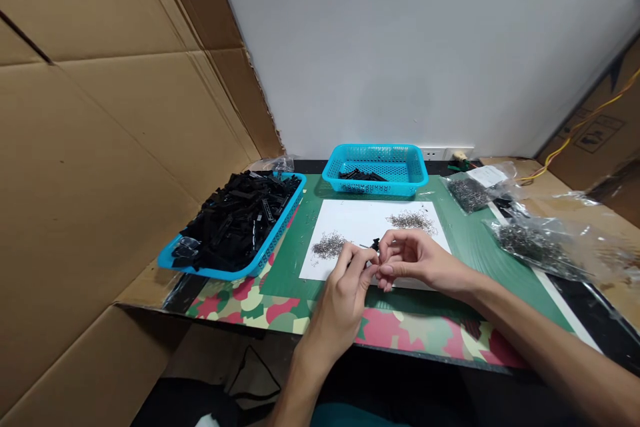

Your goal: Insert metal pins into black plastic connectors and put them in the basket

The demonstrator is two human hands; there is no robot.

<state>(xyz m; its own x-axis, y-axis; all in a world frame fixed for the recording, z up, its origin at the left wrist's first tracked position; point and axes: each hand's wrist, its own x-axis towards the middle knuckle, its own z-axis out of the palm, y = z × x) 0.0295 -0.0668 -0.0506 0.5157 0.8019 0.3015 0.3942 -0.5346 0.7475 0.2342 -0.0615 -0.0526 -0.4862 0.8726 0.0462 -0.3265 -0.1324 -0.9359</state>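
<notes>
- The small black part [377, 244] shows at the far side of the meeting fingertips, in the gap between the left hand [346, 290] and the right hand [417, 259]; neither is clearly nearer.
- Its near end is hidden by the fingers, so I cannot tell its full long axis; a thin dark line reaches left from it.
- The left hand's fingers are bent down to its thumb in a pinch; the right hand's are curled, thumb and fingertips drawn in beside them. Which hand grips the part, I cannot tell.
- Both hands are over the near edge of the white sheet [355, 215], with one metal heap [329, 246] to the left and another heap [407, 220] on the far right.
</notes>
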